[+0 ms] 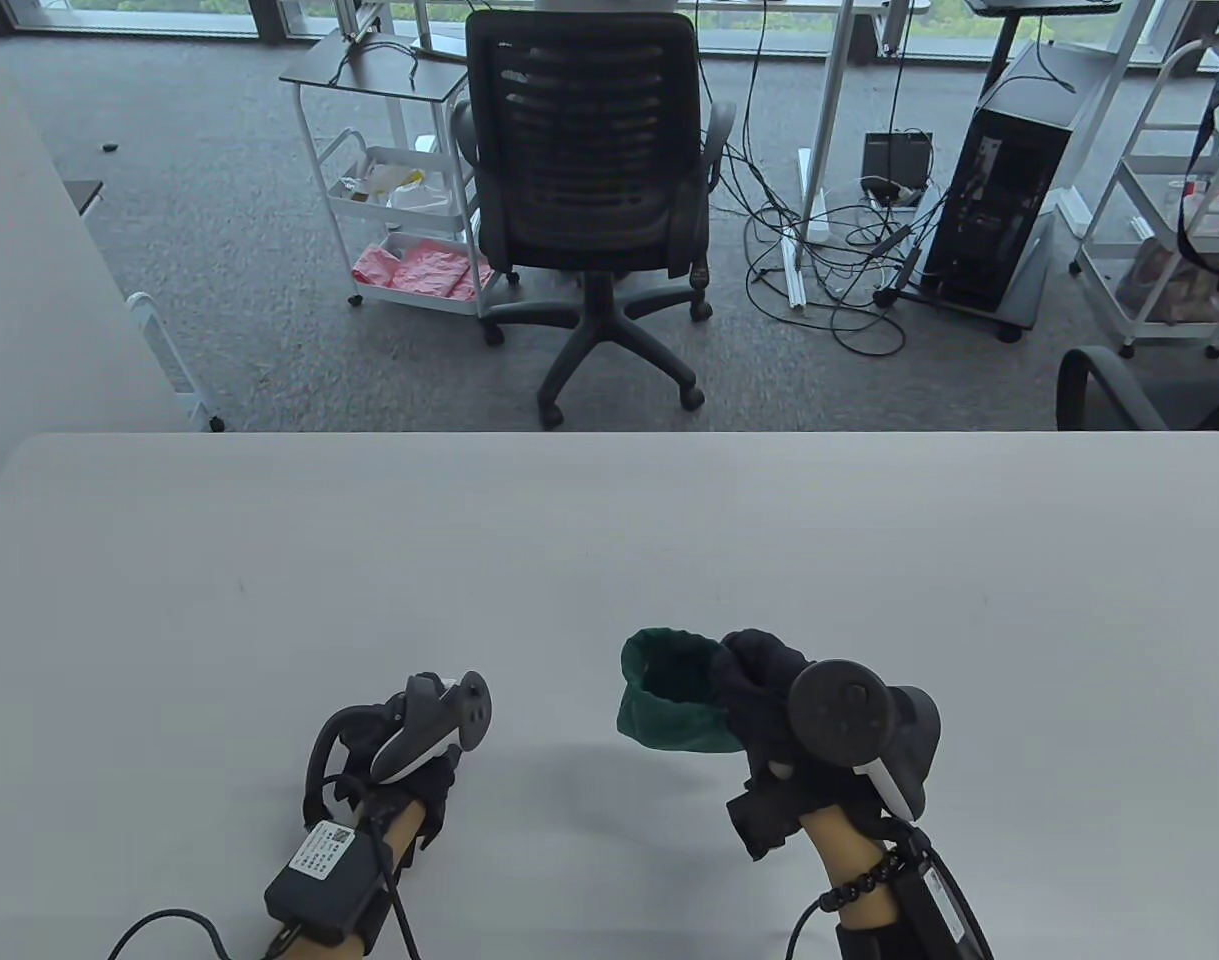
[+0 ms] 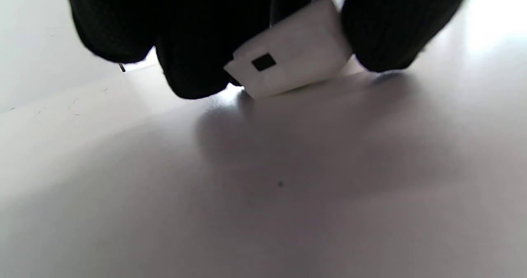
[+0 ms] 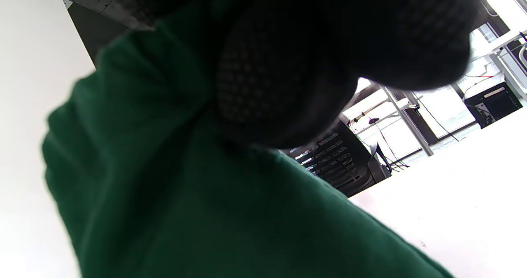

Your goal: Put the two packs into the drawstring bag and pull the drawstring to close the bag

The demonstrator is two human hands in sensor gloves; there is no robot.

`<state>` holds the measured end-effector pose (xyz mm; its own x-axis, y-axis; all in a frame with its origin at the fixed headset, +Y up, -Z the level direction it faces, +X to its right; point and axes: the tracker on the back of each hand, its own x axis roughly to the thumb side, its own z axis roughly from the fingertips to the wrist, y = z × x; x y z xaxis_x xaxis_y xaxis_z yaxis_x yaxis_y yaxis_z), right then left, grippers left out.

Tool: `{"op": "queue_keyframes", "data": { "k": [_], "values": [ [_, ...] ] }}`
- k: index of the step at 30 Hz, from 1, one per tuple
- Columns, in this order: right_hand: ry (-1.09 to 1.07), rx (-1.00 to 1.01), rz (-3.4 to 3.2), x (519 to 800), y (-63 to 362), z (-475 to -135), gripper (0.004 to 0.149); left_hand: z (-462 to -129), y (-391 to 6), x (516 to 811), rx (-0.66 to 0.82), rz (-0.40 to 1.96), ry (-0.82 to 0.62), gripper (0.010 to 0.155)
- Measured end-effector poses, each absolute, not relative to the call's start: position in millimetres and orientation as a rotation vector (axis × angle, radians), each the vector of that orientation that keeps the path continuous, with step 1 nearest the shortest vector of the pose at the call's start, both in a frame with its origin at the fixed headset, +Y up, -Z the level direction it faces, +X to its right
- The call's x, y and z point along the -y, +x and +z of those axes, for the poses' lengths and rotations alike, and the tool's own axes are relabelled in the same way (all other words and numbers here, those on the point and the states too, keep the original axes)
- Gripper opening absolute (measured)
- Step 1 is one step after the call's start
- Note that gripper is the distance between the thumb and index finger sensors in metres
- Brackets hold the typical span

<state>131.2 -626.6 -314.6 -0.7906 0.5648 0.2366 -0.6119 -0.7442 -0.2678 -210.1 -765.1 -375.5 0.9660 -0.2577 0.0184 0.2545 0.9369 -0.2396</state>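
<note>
Green drawstring bag (image 1: 669,695), mouth open and facing up and left, held above the white bench (image 1: 609,540) near its front edge; the right hand (image 1: 769,720) pinches the fabric at the right of the rim, grip closed on cloth. White pack (image 2: 294,57), bearing a small black square, clasped between fingers (image 2: 197,43) and thumb of the left hand (image 1: 409,750), low over the bench, left of the bag and apart from it. Second pack not discernible. Beyond the bench's far edge: black mesh office chair (image 1: 589,190), white trolley (image 1: 399,210), computer tower (image 1: 999,220) amid floor cables.
</note>
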Motion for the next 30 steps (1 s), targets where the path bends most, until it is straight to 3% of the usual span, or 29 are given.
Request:
{"op": "queue_keyframes", "data": {
  "k": [13,30],
  "values": [
    [0.181,0.434,2.462,627,131,-314,0.039,-377,-217,761,-0.050,-0.173,-0.226,0.071],
    [0.160,0.431,2.464,627,134,-315,0.039,-361,-216,708,0.057,0.348,-0.110,0.069]
  ]
}}
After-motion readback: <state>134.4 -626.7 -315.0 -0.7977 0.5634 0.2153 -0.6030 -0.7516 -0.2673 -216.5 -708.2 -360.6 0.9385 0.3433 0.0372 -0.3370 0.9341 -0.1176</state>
